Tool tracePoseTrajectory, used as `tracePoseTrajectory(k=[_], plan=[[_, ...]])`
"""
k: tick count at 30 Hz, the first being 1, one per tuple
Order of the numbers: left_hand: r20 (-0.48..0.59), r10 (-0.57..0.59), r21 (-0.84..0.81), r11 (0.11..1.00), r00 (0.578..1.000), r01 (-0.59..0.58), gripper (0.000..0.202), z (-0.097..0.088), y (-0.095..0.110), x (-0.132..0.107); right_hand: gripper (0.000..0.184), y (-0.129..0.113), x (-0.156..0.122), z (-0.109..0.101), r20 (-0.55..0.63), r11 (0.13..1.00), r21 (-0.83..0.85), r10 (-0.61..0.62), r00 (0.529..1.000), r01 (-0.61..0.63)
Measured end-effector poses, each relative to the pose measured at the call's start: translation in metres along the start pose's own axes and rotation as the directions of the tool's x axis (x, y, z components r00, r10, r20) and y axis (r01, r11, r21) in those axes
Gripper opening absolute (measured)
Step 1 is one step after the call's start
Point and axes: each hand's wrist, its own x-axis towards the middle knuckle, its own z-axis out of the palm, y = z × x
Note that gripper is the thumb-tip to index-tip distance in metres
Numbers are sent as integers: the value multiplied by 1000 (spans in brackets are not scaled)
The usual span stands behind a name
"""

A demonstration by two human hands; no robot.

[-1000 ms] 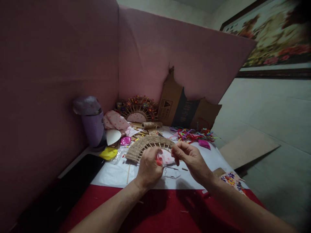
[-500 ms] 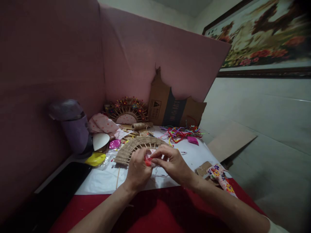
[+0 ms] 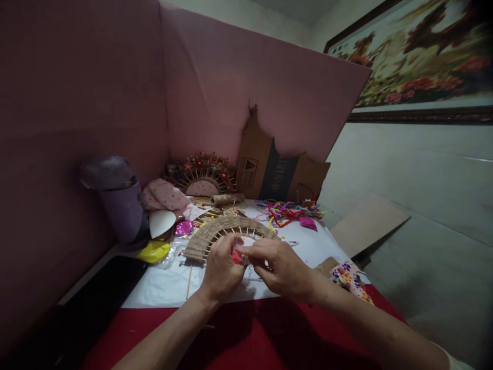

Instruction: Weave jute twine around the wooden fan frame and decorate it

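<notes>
My left hand (image 3: 223,264) is closed around a small red packet (image 3: 237,255) with clear plastic about it; fingers cover most of it. From the right, my right hand (image 3: 287,270) pinches at the packet's plastic edge with thumb and forefinger. Just beyond both hands lies a half-ring fan frame (image 3: 208,231), woven of brown twine over thin sticks with coloured tips. A loose thin stick (image 3: 189,281) rests on the white sheet (image 3: 162,288) left of my left hand.
At left are a purple cup (image 3: 121,210), a yellow packet (image 3: 153,251), a magenta packet (image 3: 184,228) and a black phone-like slab (image 3: 103,288). Behind stand a finished-looking fan (image 3: 202,186) and torn cardboard (image 3: 250,164). Coloured pipe cleaners (image 3: 283,213) and floral cloth (image 3: 350,277) lie right.
My right hand's fingers have shifted slightly over the packet, with the forefinger straighter across its top. My left hand keeps its hold. The whole view has shifted a little.
</notes>
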Motion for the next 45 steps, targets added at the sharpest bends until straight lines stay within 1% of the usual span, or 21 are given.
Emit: tracePoseTrajectory(k=[3, 5, 7, 9, 11, 13, 15, 18, 20, 21, 22, 24, 27, 31, 33, 35, 37, 40, 42, 44, 45], plan=[[-18, 3, 70, 998, 1000, -2, 14, 1, 0, -1, 44, -1, -4, -6, 163, 998, -57, 30, 986, -21], [-9, 33, 114, 993, 999, -32, 16, 1, -1, -2, 40, -1, -3, -7, 231, 994, -103, 55, 971, -31], [13, 76, 150, 986, 997, -77, 18, 1, -3, -3, 30, 0, -1, -5, 267, 990, -143, 53, 962, -15], [26, 104, 182, 977, 994, -107, 21, 0, -4, -4, 22, 0, 1, -2, 275, 986, -164, 39, 961, 7], [24, 108, 201, 973, 994, -111, 24, -1, -5, -4, 19, 0, 3, 0, 265, 990, -138, 15, 964, 22], [6, 105, 184, 977, 994, -105, 24, -2, -4, -3, 19, 0, 4, -1, 241, 998, -62, -8, 970, 23], [-19, 99, 122, 988, 995, -96, 22, -2, -3, -1, 20, 0, 3, -2, 205, 998, 61, -14, 979, 2], [-28, 50, 40, 998, 998, -49, 18, -2, -1, 1, 25, -1, 0, -4, 121, 968, 242, 31, 992, -60], [-15, -6, 26, 1000, 1000, 7, 17, -3, -1, 2, 29, -2, -2, -5, 73, 955, 282, 71, 995, -88], [-7, -25, 25, 999, 1000, 25, 18, -4, -1, 3, 32, -3, -3, -6, 67, 953, 285, 84, 994, -100], [-1, -34, 26, 999, 999, 34, 20, -4, -1, 3, 34, -3, -3, -7, 80, 951, 289, 92, 993, -111], [1, -32, 42, 999, 999, 32, 24, -5, -2, 2, 35, -5, -3, -9, 146, 940, 316, 88, 985, -130], [12, -3, 112, 994, 1000, 2, 30, -6, -4, 0, 32, -6, 0, -10, 238, 940, 315, 59, 969, -134], [78, 1, 185, 983, 997, -15, 34, -5, -6, -2, 28, -4, 3, -5, 265, 963, 239, 60, 962, -126], [94, -16, 174, 985, 995, -1, 31, -4, -5, -1, 27, -1, 2, -1, 234, 966, 230, 65, 970, -121], [95, -39, 131, 991, 995, 27, 28, -3, -4, 1, 24, 2, 0, 2, 164, 960, 258, 71, 984, -112], [102, -72, 75, 995, 992, 65, 27, -3, -3, 3, 20, 6, -3, 6, 80, 932, 345, 88, 993, -110], [135, -87, -6, 996, 987, 89, 29, -3, -1, 5, 11, 9, -8, 12, -29, 867, 485, 153, 988, -120], [154, -67, -65, 995, 986, 78, 29, -3, 1, 5, 8, 9, -9, 14, -110, 880, 464, 173, 979, -104], [178, -33, -159, 985, 983, 62, 31, -5, 3, 5, 5, 10, -9, 12, -203, 929, 360, 163, 965, -81], [195, -16, -234, 970, 981, 62, 34, -6, 4, 6, 5, 10, -8, 11, -242, 946, 315, 165, 956, -84]])
